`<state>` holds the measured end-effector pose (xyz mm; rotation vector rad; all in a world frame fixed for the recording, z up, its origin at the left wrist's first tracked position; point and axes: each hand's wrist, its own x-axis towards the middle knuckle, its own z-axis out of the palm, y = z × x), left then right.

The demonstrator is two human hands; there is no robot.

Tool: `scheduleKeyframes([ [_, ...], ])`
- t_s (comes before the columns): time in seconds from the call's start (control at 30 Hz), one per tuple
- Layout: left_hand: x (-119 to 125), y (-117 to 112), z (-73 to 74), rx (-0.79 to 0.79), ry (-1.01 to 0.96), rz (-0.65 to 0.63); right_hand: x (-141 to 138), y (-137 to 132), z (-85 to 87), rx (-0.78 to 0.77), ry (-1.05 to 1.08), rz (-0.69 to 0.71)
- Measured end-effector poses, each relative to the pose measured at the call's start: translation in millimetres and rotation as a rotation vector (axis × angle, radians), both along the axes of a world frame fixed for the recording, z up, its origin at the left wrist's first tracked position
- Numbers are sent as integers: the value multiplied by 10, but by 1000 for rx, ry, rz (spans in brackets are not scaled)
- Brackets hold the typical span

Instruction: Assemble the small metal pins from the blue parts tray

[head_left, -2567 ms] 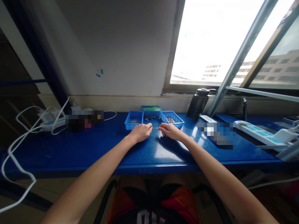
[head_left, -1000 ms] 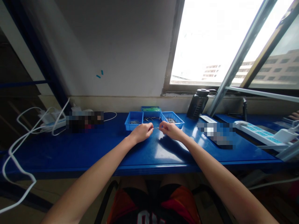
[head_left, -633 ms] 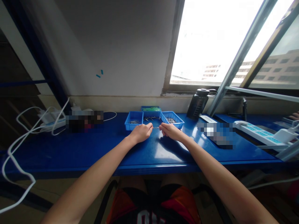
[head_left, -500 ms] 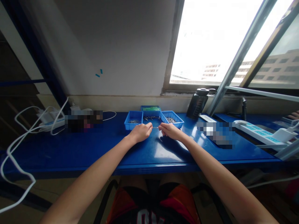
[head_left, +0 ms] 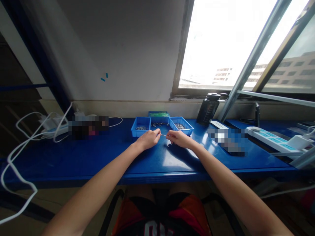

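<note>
A thin, shiny metal piece [head_left: 163,135] spans the small gap between my two hands; its exact kind is too small to make out. My left hand [head_left: 149,139] is closed in a pinch at its left end. At the other end, the fingers of my right hand [head_left: 181,139] are pinched together on it. Just beyond my hands are a left blue bin [head_left: 140,134], a middle blue bin [head_left: 159,120] and a right blue bin [head_left: 189,128], holding small metal parts. Behind them, a further blue bin [head_left: 149,113] contains green material [head_left: 158,114].
A dark water bottle [head_left: 208,109] stands at the back right of the blue table [head_left: 98,160]. Farther right lies a white power strip [head_left: 273,139]. White cables [head_left: 14,157] and chargers are at the left. A metal post [head_left: 242,77] rises near the bottle.
My hands have barely moved; the right fingers shift slightly left and the metal piece tilts a little. At the far right edge, another person's hand has gone out of view.
</note>
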<state>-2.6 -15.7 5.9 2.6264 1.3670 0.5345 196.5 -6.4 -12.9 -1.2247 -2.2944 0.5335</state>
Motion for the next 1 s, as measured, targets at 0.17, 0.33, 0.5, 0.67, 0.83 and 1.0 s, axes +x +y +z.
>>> scheduleKeyframes([
  [0.17, -9, 29, -37, 21, -39, -28, 8, 2, -6, 8, 0, -1],
  [0.33, -5, 22, -43, 112, -87, -63, 5, -6, 7, 28, -2, 1],
  [0.5, 8, 45, -60, 131, -165, -144, -31, -32, 35, 17, 40, 32],
  [0.67, 19, 107, -107, 118, -225, -224, -59, -60, 54, -18, 76, 80],
  [0.83, 18, 123, -115, 117, -235, -259, -63, -71, 67, -37, 85, 106],
  [1.0, 13, 100, -91, 116, -254, -289, -53, -59, 51, -45, 84, 75],
])
